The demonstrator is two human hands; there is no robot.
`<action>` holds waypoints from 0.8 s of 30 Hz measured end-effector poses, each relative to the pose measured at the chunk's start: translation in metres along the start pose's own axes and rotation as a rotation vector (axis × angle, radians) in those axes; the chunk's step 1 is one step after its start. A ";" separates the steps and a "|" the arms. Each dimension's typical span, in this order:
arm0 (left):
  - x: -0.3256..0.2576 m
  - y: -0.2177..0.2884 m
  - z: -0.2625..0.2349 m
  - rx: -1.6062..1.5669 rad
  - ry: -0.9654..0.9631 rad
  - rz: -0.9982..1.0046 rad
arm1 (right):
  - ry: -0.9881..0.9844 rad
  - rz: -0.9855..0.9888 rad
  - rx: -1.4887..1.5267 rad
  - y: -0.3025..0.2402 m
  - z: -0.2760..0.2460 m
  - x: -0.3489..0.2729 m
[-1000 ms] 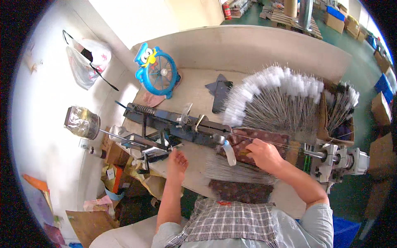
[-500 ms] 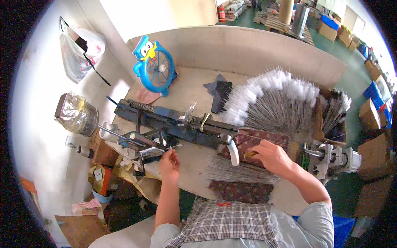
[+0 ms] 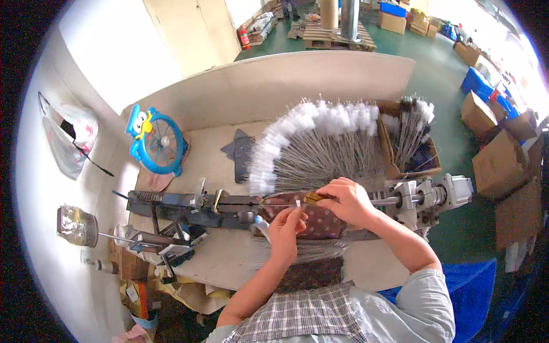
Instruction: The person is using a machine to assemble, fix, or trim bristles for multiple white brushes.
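Close together over the brown patterned cloth (image 3: 326, 226), both my hands are pinched closed. My left hand (image 3: 284, 233) grips a small white piece (image 3: 298, 203) between thumb and finger, beside a thin wire running across the cloth. In my right hand (image 3: 347, 201) a small brass-coloured piece (image 3: 312, 198) sits between the fingertips; its exact kind does not show. A long dark metal bench machine (image 3: 186, 204) lies left of my hands, its white-gripped lever (image 3: 261, 226) by my left wrist. Behind my hands fan out many wire-stemmed brushes with white bristles (image 3: 320, 123).
Loose thin wires (image 3: 269, 250) lie near the table's front edge. A motor with a shaft (image 3: 426, 194) stands at the right. Dark-bristled brushes (image 3: 414, 126) fill a cardboard box (image 3: 394, 163). A blue duck-shaped fan (image 3: 157, 143) and a phone (image 3: 242, 167) are at the back left.
My left hand has moved right, from the machine's small fixture to beside my right hand. My right hand stays over the cloth. The whole view has swung to the right.
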State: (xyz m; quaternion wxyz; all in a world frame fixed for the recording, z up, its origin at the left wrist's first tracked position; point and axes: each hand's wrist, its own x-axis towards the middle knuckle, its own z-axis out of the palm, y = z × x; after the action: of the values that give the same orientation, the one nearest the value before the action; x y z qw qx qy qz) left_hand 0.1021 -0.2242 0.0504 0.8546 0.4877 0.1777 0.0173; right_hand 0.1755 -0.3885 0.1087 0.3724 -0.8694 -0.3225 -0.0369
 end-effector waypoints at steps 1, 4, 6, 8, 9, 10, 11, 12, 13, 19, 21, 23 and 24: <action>0.001 -0.004 0.001 0.021 -0.004 0.030 | 0.005 0.000 0.030 0.004 0.000 -0.003; 0.002 -0.008 0.007 0.059 0.013 0.056 | -0.106 0.194 0.313 0.004 -0.008 -0.004; 0.004 -0.009 0.011 0.073 0.035 0.055 | -0.153 0.290 0.426 0.003 -0.015 -0.003; 0.007 -0.009 0.012 0.095 -0.021 0.049 | -0.204 0.386 0.532 0.006 -0.015 -0.004; 0.007 -0.009 0.012 0.096 -0.021 0.048 | -0.169 0.184 0.384 0.009 -0.014 -0.007; 0.007 -0.009 0.009 0.075 0.052 0.036 | -0.133 -0.017 0.232 0.009 -0.014 -0.008; 0.006 -0.008 0.006 0.054 0.124 0.023 | -0.150 -0.061 0.137 0.005 -0.015 -0.008; 0.006 -0.005 0.003 0.056 0.121 0.019 | -0.148 -0.056 0.137 0.003 -0.014 -0.006; 0.004 0.000 0.000 -0.016 0.189 0.047 | -0.077 -0.138 0.057 0.001 -0.012 -0.004; -0.003 0.024 -0.004 -0.204 0.260 -0.040 | 0.093 -0.238 -0.201 -0.021 0.030 0.037; -0.001 0.023 -0.010 -0.247 0.198 -0.107 | -0.013 -0.175 -0.195 -0.018 0.053 0.048; 0.000 0.027 -0.011 -0.238 0.182 -0.117 | -0.123 -0.154 -0.137 -0.015 0.065 0.049; -0.003 0.027 -0.013 -0.231 0.185 -0.127 | -0.138 -0.157 -0.139 -0.018 0.063 0.048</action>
State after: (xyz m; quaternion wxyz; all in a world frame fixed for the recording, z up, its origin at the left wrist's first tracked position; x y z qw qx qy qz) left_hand 0.0988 -0.2003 0.0678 0.8844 0.3701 0.2829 0.0283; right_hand 0.1912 -0.3114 0.0892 0.2843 -0.8656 -0.4111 -0.0284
